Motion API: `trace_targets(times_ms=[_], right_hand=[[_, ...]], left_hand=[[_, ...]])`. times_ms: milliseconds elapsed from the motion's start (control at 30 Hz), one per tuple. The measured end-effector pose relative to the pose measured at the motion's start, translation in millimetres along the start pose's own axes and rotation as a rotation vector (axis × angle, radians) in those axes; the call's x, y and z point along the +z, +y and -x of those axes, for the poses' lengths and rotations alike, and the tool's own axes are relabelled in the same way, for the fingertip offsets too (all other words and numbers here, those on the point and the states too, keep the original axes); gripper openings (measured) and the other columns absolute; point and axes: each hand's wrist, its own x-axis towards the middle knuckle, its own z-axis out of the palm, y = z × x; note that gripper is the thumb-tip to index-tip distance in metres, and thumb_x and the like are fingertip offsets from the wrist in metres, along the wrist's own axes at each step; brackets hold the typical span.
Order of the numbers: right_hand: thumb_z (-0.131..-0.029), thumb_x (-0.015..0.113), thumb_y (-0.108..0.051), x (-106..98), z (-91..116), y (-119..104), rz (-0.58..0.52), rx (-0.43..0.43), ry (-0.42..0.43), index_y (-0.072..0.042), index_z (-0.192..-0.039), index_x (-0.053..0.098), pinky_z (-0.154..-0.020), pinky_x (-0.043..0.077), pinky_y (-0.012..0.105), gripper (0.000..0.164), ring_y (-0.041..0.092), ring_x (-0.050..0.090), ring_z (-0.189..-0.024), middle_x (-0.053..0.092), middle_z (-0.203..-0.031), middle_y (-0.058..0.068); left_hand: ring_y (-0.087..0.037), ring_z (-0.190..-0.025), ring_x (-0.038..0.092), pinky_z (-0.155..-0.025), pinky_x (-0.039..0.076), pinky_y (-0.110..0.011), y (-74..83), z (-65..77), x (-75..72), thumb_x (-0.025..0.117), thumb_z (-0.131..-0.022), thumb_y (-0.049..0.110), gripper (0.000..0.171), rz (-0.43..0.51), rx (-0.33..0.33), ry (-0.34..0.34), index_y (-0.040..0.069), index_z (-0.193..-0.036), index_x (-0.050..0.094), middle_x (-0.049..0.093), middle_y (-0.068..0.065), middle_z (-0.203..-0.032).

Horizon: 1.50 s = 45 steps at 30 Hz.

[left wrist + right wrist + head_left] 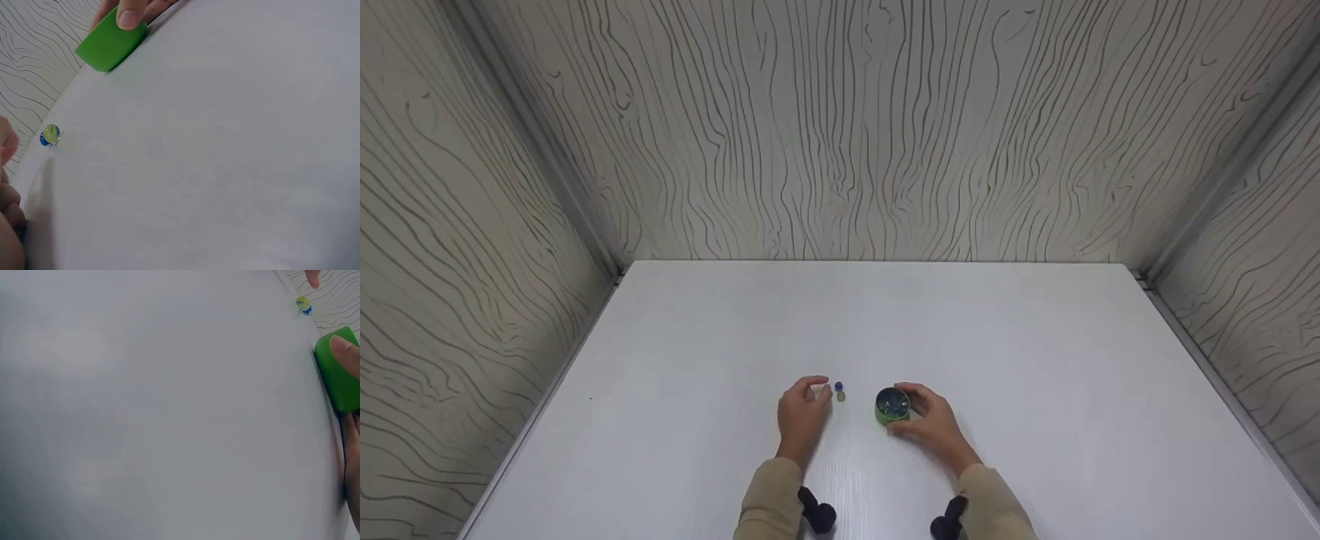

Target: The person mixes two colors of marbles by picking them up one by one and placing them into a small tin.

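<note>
My right hand (930, 421) grips a small round green bowl (883, 421) by its side, the thumb on the near wall and the other fingers round the back. Inside the bowl lie several glassy blue marbles (892, 403). Left of it on the table, a marble with blue (838, 386) and a yellow-green marble (841, 397) sit close together. My left hand (801, 416) is just left of these two, its thumb and index finger bent and apart with nothing between them. Only part of that hand shows at the edge of the left wrist view.
Everything stands on a white table (697, 337). Wood-grain patterned panels (840, 135) rise behind it and on both sides, with grey metal strips at the corners. A tiny dark speck (591, 398) lies at the table's left.
</note>
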Motion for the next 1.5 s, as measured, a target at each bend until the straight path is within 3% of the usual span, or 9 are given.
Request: trace_targets(times_ms=[233,400,533,733,967,1500], right_hand=[[-0.069,0.084,-0.011,-1,-1,3,0.044,0.003,0.013,-0.002,-0.129,0.055,-0.110,0.039,0.040,0.068,0.037,0.047,-0.135,0.055,-0.138,0.020],[-0.068,0.084,-0.011,-1,-1,3,0.041,0.018,0.023,-0.003,-0.129,0.055,-0.111,0.038,0.041,0.068,0.036,0.047,-0.135,0.055,-0.138,0.019],[-0.069,0.084,-0.011,1,-1,3,0.043,0.014,0.019,-0.003,-0.129,0.055,-0.111,0.037,0.041,0.067,0.036,0.047,-0.135,0.055,-0.138,0.018],[-0.068,0.084,-0.011,1,-1,3,0.037,0.002,0.012,-0.001,-0.129,0.055,-0.110,0.038,0.041,0.068,0.038,0.047,-0.135,0.055,-0.137,0.020],[-0.067,0.085,-0.010,0,-2,2,0.018,-0.001,0.005,0.000,-0.130,0.053,-0.110,0.039,0.037,0.071,0.038,0.047,-0.134,0.054,-0.137,0.022],[-0.069,0.084,-0.009,1,0,0,0.005,-0.009,0.005,0.000,-0.130,0.053,-0.110,0.039,0.037,0.069,0.036,0.048,-0.134,0.054,-0.138,0.021]], left_hand=[[-0.009,-0.052,0.033,-0.051,0.027,-0.022,0.8,2.3,2.3,0.076,-0.076,0.025,0.018,-0.078,-0.001,-0.006,0.016,-0.092,0.073,0.037,0.007,-0.056],[-0.009,-0.062,0.044,-0.060,0.034,-0.024,0.4,7.2,5.6,0.082,-0.071,0.031,0.023,-0.131,0.020,0.028,0.018,-0.085,0.070,0.057,0.004,-0.065],[-0.008,-0.064,0.049,-0.060,0.036,-0.023,-1.3,10.3,9.3,0.084,-0.067,0.031,0.024,-0.201,0.076,0.085,0.017,-0.080,0.069,0.070,0.001,-0.075],[-0.008,-0.058,0.049,-0.056,0.037,-0.023,-2.7,11.7,12.8,0.084,-0.063,0.031,0.024,-0.274,0.139,0.143,0.018,-0.074,0.067,0.068,0.002,-0.068],[-0.012,-0.066,0.063,-0.060,0.046,-0.027,0.4,13.4,12.7,0.084,-0.065,0.032,0.022,-0.311,0.126,0.127,0.019,-0.074,0.068,0.074,0.002,-0.077],[-0.013,-0.068,0.065,-0.060,0.046,-0.027,2.5,13.2,11.7,0.083,-0.066,0.029,0.018,-0.338,0.128,0.112,0.018,-0.074,0.071,0.075,0.000,-0.078]])
